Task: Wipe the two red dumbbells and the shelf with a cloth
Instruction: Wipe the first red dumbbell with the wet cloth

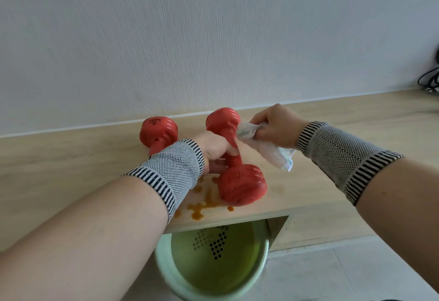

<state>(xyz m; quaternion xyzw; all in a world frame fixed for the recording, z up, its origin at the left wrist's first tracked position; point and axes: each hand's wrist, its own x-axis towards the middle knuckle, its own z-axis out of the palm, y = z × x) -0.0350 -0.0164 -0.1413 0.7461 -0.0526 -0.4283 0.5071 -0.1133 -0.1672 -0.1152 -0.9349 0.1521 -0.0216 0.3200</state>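
Two red dumbbells lie on a light wooden shelf (pixel 332 158) against a white wall. My left hand (pixel 217 149) grips the handle of the nearer dumbbell (pixel 240 186), whose near head rests by the shelf's front edge. In my right hand (pixel 275 127) a crumpled white cloth (pixel 268 148) is pinched and pressed against the far head of that dumbbell. The other dumbbell (pixel 158 131) lies to the left, partly hidden behind my left wrist. Orange-brown stains (pixel 199 208) spot the shelf beside the near head.
A pale green basin (pixel 166 274) with a perforated insert stands on the floor below an opening in the shelf front. Black cables (pixel 430 79) lie at the shelf's far right end. Both wrists wear striped knit bands.
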